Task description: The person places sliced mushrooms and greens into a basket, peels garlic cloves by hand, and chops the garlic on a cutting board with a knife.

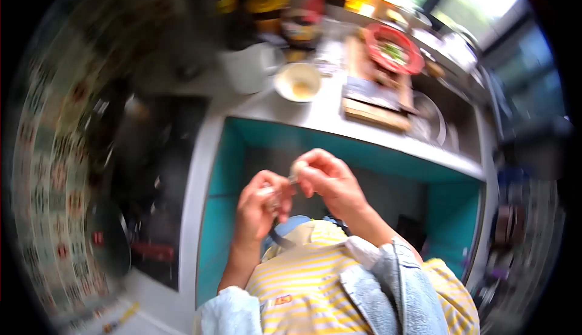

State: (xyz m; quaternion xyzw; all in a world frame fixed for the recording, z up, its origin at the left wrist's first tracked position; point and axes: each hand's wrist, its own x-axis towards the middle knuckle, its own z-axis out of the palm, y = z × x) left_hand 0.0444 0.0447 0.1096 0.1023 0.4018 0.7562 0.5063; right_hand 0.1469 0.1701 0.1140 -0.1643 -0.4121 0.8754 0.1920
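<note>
My left hand (262, 205) and my right hand (325, 180) are raised close together in front of the yellow-and-white striped apron (303, 268), above the open turquoise-walled space under the counter. Both hands have their fingers curled. Between the fingertips of my right hand is something small and pale, too blurred to name. My left fingers are closed around something small that I cannot make out. A dark, narrow shape hangs just below my left hand.
On the white counter (327, 114) stand a white bowl (297, 82), a white container (247, 68) and a cutting board (376, 115) with a cleaver (371, 92). Beyond are a red basket (414, 61) with greens and several bottles. A dark stovetop (160, 183) lies at left.
</note>
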